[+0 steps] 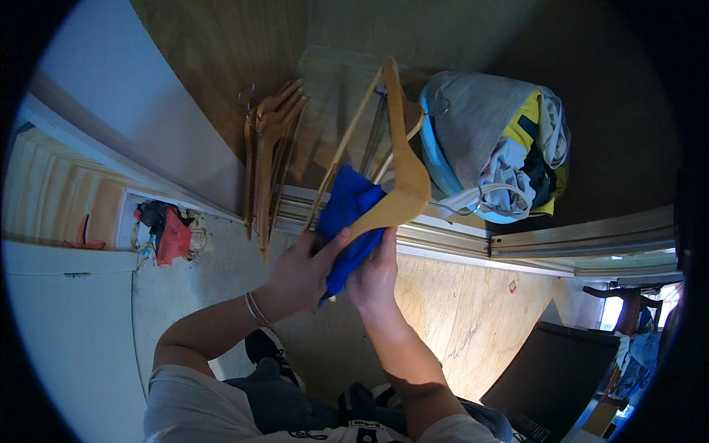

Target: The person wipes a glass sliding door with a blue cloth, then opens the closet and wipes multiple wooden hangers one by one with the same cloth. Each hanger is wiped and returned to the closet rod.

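Observation:
A wooden clothes hanger (407, 183) is held up in front of me, its metal hook pointing right. Around its lower arm lies a blue cloth (354, 205). My left hand (302, 266) grips the cloth and the hanger's arm from the left, the thumb on the wood. From the right, my right hand (376, 274) holds the cloth just under the hanger; part of its fingers is hidden. Behind the held hanger, another hanger (414, 116) partly shows on the wooden shelf. Several wooden hangers (271, 138) stand bunched at the shelf's left.
A light blue basin (435, 149) heaped with clothes (479, 116) sits on the shelf. Sliding-door tracks (460, 241) run along its front edge. A white panel (138, 99) borders it at left. Red and black cloths or bags (174, 235) lie lower left; a dark panel (554, 371) stands lower right.

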A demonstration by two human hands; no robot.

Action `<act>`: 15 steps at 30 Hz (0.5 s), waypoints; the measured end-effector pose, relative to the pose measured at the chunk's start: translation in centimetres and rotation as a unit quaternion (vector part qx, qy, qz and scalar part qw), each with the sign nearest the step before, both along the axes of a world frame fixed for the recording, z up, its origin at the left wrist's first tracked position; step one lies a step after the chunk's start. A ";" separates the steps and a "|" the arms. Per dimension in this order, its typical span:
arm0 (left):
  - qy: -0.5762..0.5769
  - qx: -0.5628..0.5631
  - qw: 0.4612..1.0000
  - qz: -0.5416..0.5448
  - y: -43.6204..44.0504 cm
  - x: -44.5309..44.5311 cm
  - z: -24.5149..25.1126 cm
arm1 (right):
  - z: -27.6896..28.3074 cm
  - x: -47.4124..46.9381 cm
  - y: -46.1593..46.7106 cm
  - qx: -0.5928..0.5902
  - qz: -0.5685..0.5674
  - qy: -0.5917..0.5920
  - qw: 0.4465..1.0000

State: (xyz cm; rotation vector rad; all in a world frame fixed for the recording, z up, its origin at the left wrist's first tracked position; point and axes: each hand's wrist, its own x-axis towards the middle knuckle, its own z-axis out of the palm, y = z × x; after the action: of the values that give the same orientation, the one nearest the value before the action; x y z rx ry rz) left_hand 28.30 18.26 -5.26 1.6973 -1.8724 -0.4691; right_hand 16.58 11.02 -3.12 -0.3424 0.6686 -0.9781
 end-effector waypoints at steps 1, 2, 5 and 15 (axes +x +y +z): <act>-0.014 0.001 1.000 -0.006 0.1 0.1 0.0 | 0.0 0.0 0.0 -0.002 -0.006 -0.020 1.000; -0.029 0.002 1.000 -0.012 0.2 0.2 0.0 | 0.1 -0.4 -0.2 -0.036 -0.025 0.001 0.999; -0.004 0.003 0.999 -0.048 1.3 0.1 0.2 | 1.0 -2.0 -1.7 -0.140 -0.076 0.059 0.985; 0.161 -0.012 0.987 -0.018 0.2 -1.2 2.2 | 1.7 -1.5 0.8 -0.414 -0.055 0.315 0.852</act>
State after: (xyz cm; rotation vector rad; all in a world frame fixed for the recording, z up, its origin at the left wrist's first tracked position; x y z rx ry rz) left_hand 27.13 18.50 -3.02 1.4732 -1.6684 -0.6874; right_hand 15.08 11.79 -1.43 -1.4524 0.8288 -1.2416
